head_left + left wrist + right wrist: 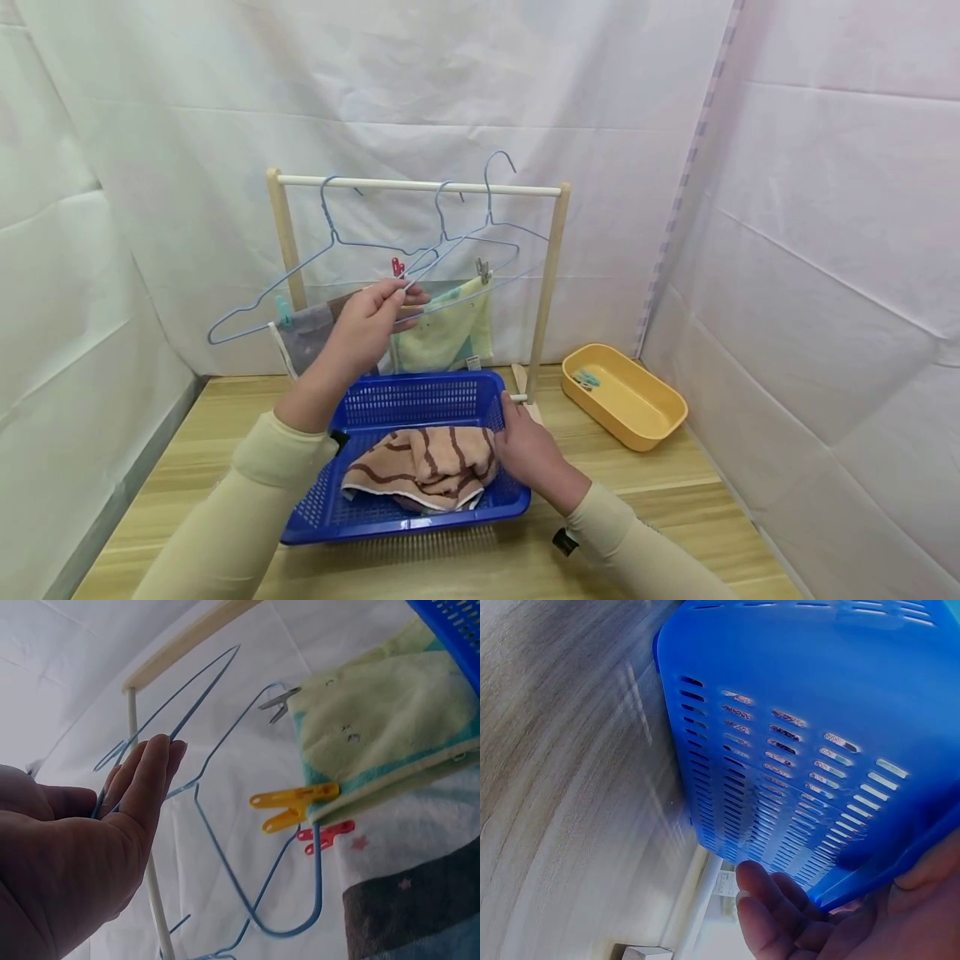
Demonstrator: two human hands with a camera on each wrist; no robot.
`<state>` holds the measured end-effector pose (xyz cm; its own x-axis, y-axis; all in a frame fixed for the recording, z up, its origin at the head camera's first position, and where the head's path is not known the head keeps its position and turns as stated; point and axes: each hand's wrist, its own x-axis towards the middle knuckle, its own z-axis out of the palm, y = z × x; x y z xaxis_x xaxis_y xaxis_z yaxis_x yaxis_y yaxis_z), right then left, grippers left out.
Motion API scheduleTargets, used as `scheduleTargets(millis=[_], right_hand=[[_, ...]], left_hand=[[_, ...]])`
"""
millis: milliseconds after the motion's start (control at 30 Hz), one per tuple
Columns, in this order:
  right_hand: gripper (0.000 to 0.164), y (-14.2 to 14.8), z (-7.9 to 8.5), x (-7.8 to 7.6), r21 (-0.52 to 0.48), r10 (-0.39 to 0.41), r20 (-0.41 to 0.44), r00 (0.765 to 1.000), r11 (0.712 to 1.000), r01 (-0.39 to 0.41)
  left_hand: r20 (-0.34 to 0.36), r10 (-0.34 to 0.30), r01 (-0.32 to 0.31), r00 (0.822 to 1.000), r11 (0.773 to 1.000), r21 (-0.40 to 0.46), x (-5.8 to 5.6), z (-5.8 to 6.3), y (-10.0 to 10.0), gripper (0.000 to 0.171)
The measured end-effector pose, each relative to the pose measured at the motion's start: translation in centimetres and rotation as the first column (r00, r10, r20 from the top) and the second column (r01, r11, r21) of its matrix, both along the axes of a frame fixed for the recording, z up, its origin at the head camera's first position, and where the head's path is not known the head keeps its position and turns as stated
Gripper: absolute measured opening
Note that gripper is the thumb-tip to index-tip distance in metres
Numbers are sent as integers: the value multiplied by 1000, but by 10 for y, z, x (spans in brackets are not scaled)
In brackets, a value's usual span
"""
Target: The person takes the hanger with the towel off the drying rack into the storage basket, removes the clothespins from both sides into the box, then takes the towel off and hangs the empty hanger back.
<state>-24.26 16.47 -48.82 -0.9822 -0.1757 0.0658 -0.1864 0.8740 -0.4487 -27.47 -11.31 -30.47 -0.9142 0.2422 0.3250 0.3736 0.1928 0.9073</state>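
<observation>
My left hand (369, 321) pinches a blue wire clothes hanger (489, 200) by one end, its hook standing above the rack's white rod (375, 183). Two more blue hangers, one at left (330, 218) and one in the middle (441, 218), hook over that rod. A yellow-green cloth (457, 333) hangs by clothespins, a grey one (482, 271) among them; a grey cloth (303, 333) hangs at left. My right hand (528, 446) grips the right rim of a blue plastic basket (420, 525). Inside lies a crumpled tan towel (442, 458) with brown stripes.
On the wooden table (660, 500), a yellow tray (637, 408) with several clothespins (585, 379) stands to the right. The rack's wooden post (549, 292) rises behind the basket. White curtains (825, 250) enclose the back and sides.
</observation>
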Motion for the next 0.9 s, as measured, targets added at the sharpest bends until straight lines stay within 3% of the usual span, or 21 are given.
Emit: scheduleTargets(millis=[300,900], right_hand=[[68,0,1,1,-13,6,-3,1000,1000,-6],[69,-1,-1,-2,-17,-10,3,1000,1000,10]], left_hand=[[-11,-3,3,1000,1000,13,-7,-20,15,39],[-19,26,-27,999,1000,-13,-11,-39,32,36]])
